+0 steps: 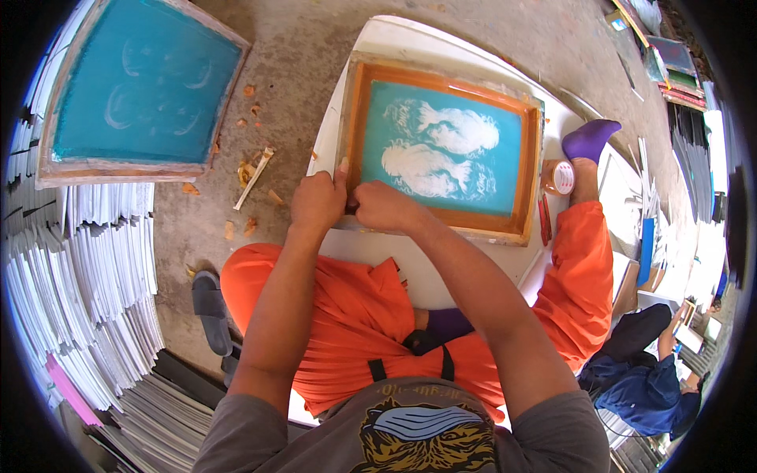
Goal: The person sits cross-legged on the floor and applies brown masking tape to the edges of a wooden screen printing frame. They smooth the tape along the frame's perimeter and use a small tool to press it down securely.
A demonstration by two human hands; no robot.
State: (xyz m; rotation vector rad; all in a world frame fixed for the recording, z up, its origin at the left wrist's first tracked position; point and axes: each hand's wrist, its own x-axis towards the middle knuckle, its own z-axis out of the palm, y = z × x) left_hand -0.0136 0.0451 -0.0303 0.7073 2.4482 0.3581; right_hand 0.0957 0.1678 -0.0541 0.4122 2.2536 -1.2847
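A wooden screen-printing frame (pixel 530 169) with teal mesh lies before me on a white board (pixel 410 35). White fish-like figures (pixel 430 162) show on the mesh, and brown tape (pixel 441 217) lines the frame's inner edges. My left hand (pixel 317 199) is closed at the frame's near left corner, its thumb lying up along the left side. Just right of it, my right hand (pixel 388 207) is curled into a fist over the inside of that corner. Whatever its fingers hold is hidden.
A tape roll (pixel 558 176) and a red slim tool (pixel 545 221) lie right of the frame, by my purple-socked foot (pixel 591 138). Another teal screen (pixel 142 87) rests at left above stacked sheets (pixel 87 284). Scraps and a dark sandal (pixel 211 311) are on the floor. A person (pixel 646 394) sits at right.
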